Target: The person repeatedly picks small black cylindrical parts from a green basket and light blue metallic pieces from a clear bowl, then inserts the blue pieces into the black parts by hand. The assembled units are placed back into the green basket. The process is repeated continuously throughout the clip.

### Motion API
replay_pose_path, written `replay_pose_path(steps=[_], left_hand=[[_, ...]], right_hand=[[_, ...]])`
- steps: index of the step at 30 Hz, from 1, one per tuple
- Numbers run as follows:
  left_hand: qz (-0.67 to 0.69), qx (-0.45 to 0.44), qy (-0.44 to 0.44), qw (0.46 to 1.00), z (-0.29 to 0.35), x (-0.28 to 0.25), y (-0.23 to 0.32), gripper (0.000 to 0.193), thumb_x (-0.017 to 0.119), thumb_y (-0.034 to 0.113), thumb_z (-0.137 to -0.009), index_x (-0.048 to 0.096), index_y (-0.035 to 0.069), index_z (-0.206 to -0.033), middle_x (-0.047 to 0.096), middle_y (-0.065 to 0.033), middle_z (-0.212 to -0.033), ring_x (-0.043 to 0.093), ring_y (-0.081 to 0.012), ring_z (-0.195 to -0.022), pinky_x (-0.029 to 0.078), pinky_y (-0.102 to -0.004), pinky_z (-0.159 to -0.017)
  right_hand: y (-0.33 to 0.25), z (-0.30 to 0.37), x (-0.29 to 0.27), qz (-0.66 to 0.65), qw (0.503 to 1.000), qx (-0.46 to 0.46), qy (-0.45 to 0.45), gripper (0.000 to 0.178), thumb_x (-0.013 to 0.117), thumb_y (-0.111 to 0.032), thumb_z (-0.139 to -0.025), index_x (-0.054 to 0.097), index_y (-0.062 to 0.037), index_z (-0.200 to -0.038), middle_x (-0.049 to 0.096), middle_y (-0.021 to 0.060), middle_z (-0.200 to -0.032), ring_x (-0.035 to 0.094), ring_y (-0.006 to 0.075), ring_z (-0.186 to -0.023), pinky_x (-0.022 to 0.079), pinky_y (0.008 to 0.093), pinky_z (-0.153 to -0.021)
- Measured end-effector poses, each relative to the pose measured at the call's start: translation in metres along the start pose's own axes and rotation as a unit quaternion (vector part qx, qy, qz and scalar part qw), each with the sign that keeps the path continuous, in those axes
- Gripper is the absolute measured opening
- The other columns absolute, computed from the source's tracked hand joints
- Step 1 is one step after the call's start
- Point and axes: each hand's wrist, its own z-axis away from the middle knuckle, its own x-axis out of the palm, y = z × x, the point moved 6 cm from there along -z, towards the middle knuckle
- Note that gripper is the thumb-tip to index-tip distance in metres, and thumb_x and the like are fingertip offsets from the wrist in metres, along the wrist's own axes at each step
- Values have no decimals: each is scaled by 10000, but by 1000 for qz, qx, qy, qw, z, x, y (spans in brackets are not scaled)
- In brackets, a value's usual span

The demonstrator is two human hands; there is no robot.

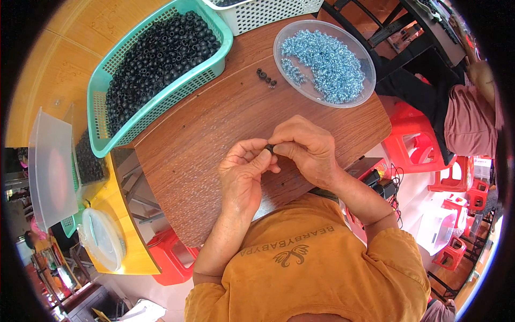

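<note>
Above the near part of the brown wooden table (188,166), my two hands meet fingertip to fingertip. My left hand (241,169) pinches a small black round plastic piece (269,148) between thumb and fingers. From the other side, the thumb and index finger of my right hand (308,147) press on the same piece. The fingers cover most of it, so whether a second small part is in the pinch cannot be seen. Beyond my hands lie several small dark pieces (264,77), loose on the tabletop.
A teal basket (217,67) heaped with black hollow pieces stands at the far left. At the far right sits a translucent round bowl (367,88) of small shiny bluish pieces. A white basket (263,15) is behind. Red stools (413,139) and another person's sleeve (469,121) are at right.
</note>
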Motion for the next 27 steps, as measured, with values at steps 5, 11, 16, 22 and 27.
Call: replay_pose_path(steps=[5,11,16,22,27], left_hand=[[-8,-6,8,1000,0,-3,-1,130,601,-38,-811,582,-43,-940,621,-118,-851,609,-184,-723,523,-303,-602],[6,-5,21,1000,1,-5,-4,127,604,-32,-809,583,-47,-933,620,-117,-850,605,-179,-722,513,-300,-614],[5,-1,36,999,0,-5,-3,126,613,-25,-805,587,-47,-927,621,-106,-849,594,-170,-714,493,-278,-629],[9,12,65,998,0,-7,-3,112,619,-26,-797,602,-43,-907,624,-100,-844,594,-170,-736,494,-275,-687],[3,29,73,997,3,-4,1,107,607,-41,-795,608,-48,-902,633,-107,-860,604,-177,-771,495,-282,-753]], right_hand=[[6,2,1,-35,999,25,-7,145,652,52,-693,643,-17,-820,592,60,-801,572,173,-752,453,273,-638],[14,6,3,-93,989,118,-12,129,664,29,-721,648,-17,-840,579,49,-821,556,110,-757,445,244,-632],[10,8,3,-6,999,50,19,182,664,30,-697,636,-23,-870,590,93,-852,573,196,-755,453,292,-644],[-3,15,6,75,994,-54,62,264,653,54,-676,607,-14,-927,599,118,-891,574,276,-784,457,331,-655],[-3,17,7,79,992,-71,67,302,664,54,-662,590,-3,-950,606,123,-926,574,276,-785,456,336,-655]])
